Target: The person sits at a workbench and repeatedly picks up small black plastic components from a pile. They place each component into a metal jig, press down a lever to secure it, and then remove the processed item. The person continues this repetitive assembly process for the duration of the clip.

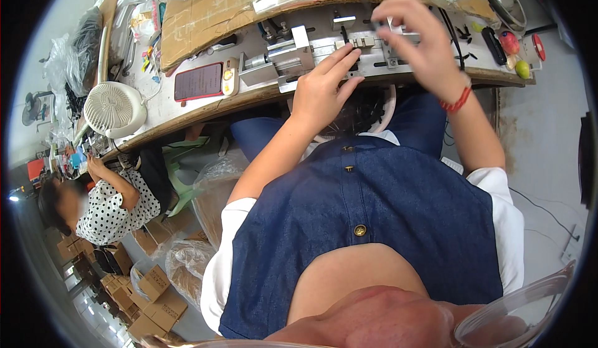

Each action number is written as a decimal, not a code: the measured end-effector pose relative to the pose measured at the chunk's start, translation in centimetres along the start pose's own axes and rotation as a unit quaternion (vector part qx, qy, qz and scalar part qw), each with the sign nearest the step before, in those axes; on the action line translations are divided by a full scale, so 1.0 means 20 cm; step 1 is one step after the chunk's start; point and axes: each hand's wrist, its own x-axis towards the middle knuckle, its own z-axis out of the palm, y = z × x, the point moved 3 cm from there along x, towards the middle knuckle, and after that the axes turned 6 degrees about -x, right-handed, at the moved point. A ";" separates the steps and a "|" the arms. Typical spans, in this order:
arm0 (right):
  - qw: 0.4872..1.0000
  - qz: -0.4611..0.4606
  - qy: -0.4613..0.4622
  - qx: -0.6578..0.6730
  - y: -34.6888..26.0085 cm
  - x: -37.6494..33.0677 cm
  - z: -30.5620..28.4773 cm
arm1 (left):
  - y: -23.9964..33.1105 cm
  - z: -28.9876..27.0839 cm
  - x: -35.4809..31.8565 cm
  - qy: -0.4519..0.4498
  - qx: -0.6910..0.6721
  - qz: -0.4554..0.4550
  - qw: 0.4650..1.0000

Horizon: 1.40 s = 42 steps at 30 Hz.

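A metal clamping fixture [296, 55] with a sliding block and small blocks stands on the workbench in front of me. My left hand [321, 92] reaches onto it, fingers stretched out and thumb apart. Its fingertips rest by a small black part at the fixture's middle, mostly hidden under them. Raised over the fixture's right end, my right hand [423, 49] pinches a thin black strip [364, 0]. Motion blurs this hand and the strip, so the strip's exact kind is unclear. A red band circles the right wrist.
A phone [198, 82] and a white round fan [115, 109] are on the left of the bench. Cardboard [205, 21] lies along the back. At right are a black tool [494, 46], small fruit-like items [509, 42] and a metal bowl [503, 2]. Another person [112, 204] sits at left.
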 end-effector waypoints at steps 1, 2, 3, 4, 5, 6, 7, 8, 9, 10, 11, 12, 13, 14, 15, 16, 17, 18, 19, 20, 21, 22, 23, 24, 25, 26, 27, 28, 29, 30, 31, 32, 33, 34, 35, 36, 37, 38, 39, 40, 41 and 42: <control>0.999 -0.020 -0.005 -0.035 -0.03 -0.06 0.03 | 0.01 -0.02 -0.01 0.012 -0.022 -0.002 1.000; 0.997 -0.039 -0.009 -0.068 -0.05 -0.12 0.07 | 0.02 -0.05 -0.03 0.023 -0.043 -0.005 0.999; 0.996 -0.030 -0.032 -0.077 -0.05 -0.16 0.10 | 0.01 -0.07 -0.04 0.056 -0.065 0.016 0.996; 0.995 -0.020 -0.054 -0.085 -0.05 -0.20 0.14 | 0.01 -0.09 -0.06 0.100 -0.074 0.038 0.992; 0.994 -0.020 -0.055 -0.092 -0.05 -0.23 0.18 | 0.00 -0.10 -0.08 0.132 -0.088 0.067 0.985; 0.991 -0.026 -0.060 -0.113 -0.04 -0.26 0.22 | 0.00 -0.11 -0.10 0.164 -0.101 0.097 0.976; 0.988 -0.034 -0.066 -0.134 -0.04 -0.27 0.25 | -0.01 -0.11 -0.12 0.168 -0.109 0.106 0.974; 0.985 -0.042 -0.071 -0.155 -0.03 -0.27 0.28 | 0.00 -0.12 -0.14 0.173 -0.118 0.115 0.971; 0.979 -0.062 -0.061 -0.187 -0.03 -0.27 0.31 | 0.01 -0.13 -0.16 0.179 -0.126 0.124 0.968; 0.973 -0.073 -0.064 -0.209 -0.02 -0.27 0.34 | 0.01 -0.15 -0.17 0.149 -0.158 0.093 0.972; 0.966 -0.081 -0.068 -0.234 0.00 -0.27 0.35 | 0.01 -0.18 -0.16 0.117 -0.195 0.062 0.972; 0.959 -0.089 -0.072 -0.260 0.01 -0.28 0.36 | 0.03 -0.22 -0.15 0.085 -0.231 0.032 0.969; 0.957 -0.095 -0.070 -0.265 0.01 -0.27 0.36 | 0.05 -0.27 -0.13 0.050 -0.353 -0.042 0.933; 0.955 -0.097 -0.069 -0.272 0.01 -0.27 0.35 | 0.07 -0.34 -0.12 -0.022 -0.477 -0.120 0.871; 0.953 -0.098 -0.066 -0.279 0.01 -0.28 0.35 | 0.12 -0.41 -0.10 -0.091 -0.607 -0.138 0.777; 0.954 -0.097 -0.070 -0.273 0.01 -0.28 0.35 | 0.17 -0.47 -0.07 -0.183 -0.646 -0.027 0.740; 0.955 -0.095 -0.074 -0.270 0.01 -0.28 0.36 | 0.22 -0.54 -0.04 -0.280 -0.677 0.077 0.676; 0.956 -0.092 -0.078 -0.267 0.01 -0.27 0.36 | 0.31 -0.59 -0.01 -0.383 -0.700 0.151 0.583; 0.954 -0.082 -0.074 -0.278 0.02 -0.30 0.36 | 0.41 -0.61 0.04 -0.490 -0.683 0.196 0.505; 0.954 -0.081 -0.069 -0.281 0.03 -0.30 0.35 | 0.47 -0.65 -0.01 -0.460 -0.678 0.216 0.532; 0.953 -0.078 -0.065 -0.285 0.03 -0.31 0.34 | 0.53 -0.66 -0.01 -0.538 -0.650 0.263 0.467; 0.955 -0.086 -0.064 -0.277 0.02 -0.30 0.35 | 0.58 -0.68 -0.04 -0.550 -0.627 0.280 0.476; 0.956 -0.093 -0.062 -0.269 0.01 -0.28 0.36 | 0.63 -0.69 -0.07 -0.562 -0.603 0.296 0.483; 0.958 -0.099 -0.060 -0.262 0.00 -0.27 0.37 | 0.68 -0.71 -0.09 -0.573 -0.579 0.311 0.489; 0.954 -0.099 -0.066 -0.274 0.02 -0.28 0.38 | 0.69 -0.69 -0.12 -0.577 -0.583 0.308 0.483; 0.955 -0.101 -0.059 -0.273 0.02 -0.29 0.38 | 0.70 -0.69 -0.14 -0.574 -0.581 0.308 0.488; 0.956 -0.104 -0.052 -0.271 0.02 -0.29 0.37 | 0.71 -0.69 -0.15 -0.571 -0.579 0.309 0.494; 0.957 -0.103 -0.047 -0.266 0.02 -0.31 0.37 | 0.71 -0.69 -0.17 -0.570 -0.577 0.308 0.497; 0.961 -0.112 -0.034 -0.250 0.02 -0.34 0.35 | 0.71 -0.68 -0.19 -0.569 -0.576 0.308 0.500; 0.963 -0.133 0.001 -0.235 0.00 -0.37 0.32 | 0.72 -0.69 -0.19 -0.571 -0.571 0.311 0.501; 0.966 -0.155 -0.005 -0.205 -0.02 -0.41 0.30 | 0.73 -0.69 -0.19 -0.571 -0.565 0.317 0.504; 0.969 -0.177 -0.011 -0.174 -0.03 -0.46 0.28 | 0.73 -0.69 -0.20 -0.571 -0.570 0.315 0.500; 0.966 -0.205 -0.044 -0.150 -0.04 -0.52 0.30 | 0.75 -0.69 -0.22 -0.570 -0.573 0.314 0.498; 0.961 -0.235 -0.076 -0.126 -0.04 -0.57 0.32 | 0.76 -0.70 -0.23 -0.570 -0.575 0.312 0.498; 0.952 -0.245 -0.136 -0.121 -0.03 -0.64 0.36 | 0.77 -0.69 -0.24 -0.568 -0.570 0.311 0.506; 0.945 -0.238 -0.204 -0.088 0.01 -0.72 0.43 | 0.78 -0.69 -0.26 -0.568 -0.568 0.308 0.510; 0.943 -0.196 -0.248 -0.100 0.08 -0.84 0.45 | 0.74 -0.67 -0.25 -0.576 -0.572 0.320 0.488; 0.939 -0.148 -0.289 -0.110 0.16 -0.95 0.47 | 0.70 -0.64 -0.25 -0.590 -0.575 0.330 0.461; 0.938 -0.130 -0.298 -0.118 0.21 -1.00 0.52 | 0.73 -0.64 -0.25 -0.589 -0.575 0.324 0.466; 0.937 -0.107 -0.305 -0.133 0.27 -1.04 0.56 | 0.75 -0.63 -0.26 -0.593 -0.573 0.323 0.464; 0.933 -0.095 -0.317 -0.139 0.28 -1.04 0.59 | 0.78 -0.64 -0.28 -0.588 -0.569 0.316 0.481; 0.943 -0.085 -0.292 -0.136 0.27 -1.04 0.61 | 0.83 -0.65 -0.29 -0.584 -0.566 0.308 0.494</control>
